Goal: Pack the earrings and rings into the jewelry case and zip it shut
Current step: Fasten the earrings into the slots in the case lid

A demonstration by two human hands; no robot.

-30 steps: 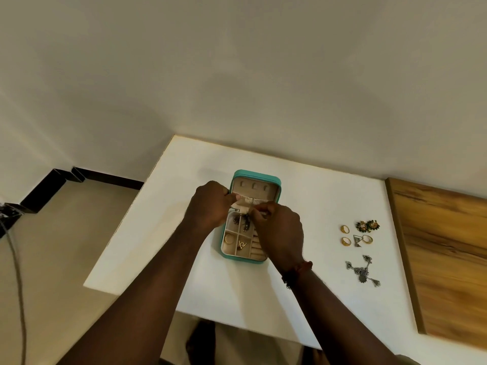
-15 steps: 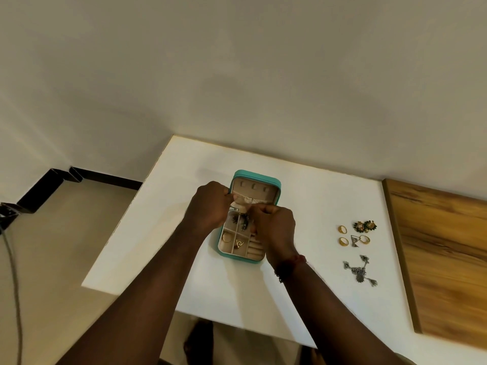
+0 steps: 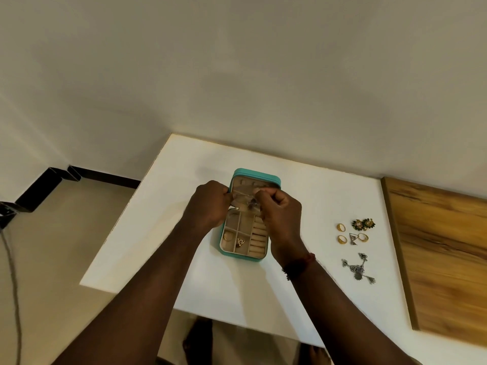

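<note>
While the left hand grips the case's flap, the right hand pinches an earring there.

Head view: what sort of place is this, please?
Probably a plain room in a home: a white table against a bare wall, dark skirting along the floor, and an open jewelry case with loose rings nearby.
</note>
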